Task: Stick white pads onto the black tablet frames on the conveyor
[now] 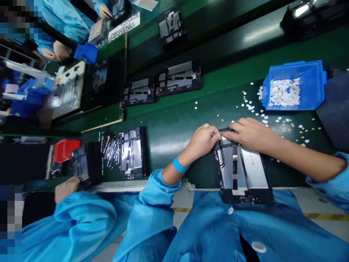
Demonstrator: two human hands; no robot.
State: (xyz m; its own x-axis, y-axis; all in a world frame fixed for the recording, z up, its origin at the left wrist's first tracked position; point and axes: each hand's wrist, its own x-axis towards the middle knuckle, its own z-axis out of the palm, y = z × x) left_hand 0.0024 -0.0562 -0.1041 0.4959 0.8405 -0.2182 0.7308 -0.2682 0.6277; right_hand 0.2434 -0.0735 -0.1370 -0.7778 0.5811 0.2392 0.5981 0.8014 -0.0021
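Observation:
In front of me, an opened tablet (253, 163) lies with its inner side up, its near end over the table's edge by my lap. Silver plates, dark flat cables and a black frame show inside it. My left hand (204, 139) is closed in a pinch at the tablet's far left corner; whatever sits between its fingertips is too small to make out. Across the same far end, my right hand (249, 134) grips the edge, its thumb on the inner side close to the left fingertips and its other fingers at the far rim. A blue band (180, 165) circles my left wrist.
A blue bin (311, 87) of small white pieces stands at right, with loose white bits (264, 118) scattered around it. Further opened tablets (178, 78) lie beyond and left (132, 153), beside a pile of thin strips (109, 147). A co-worker's hand (67, 189) is at left; others work across the table.

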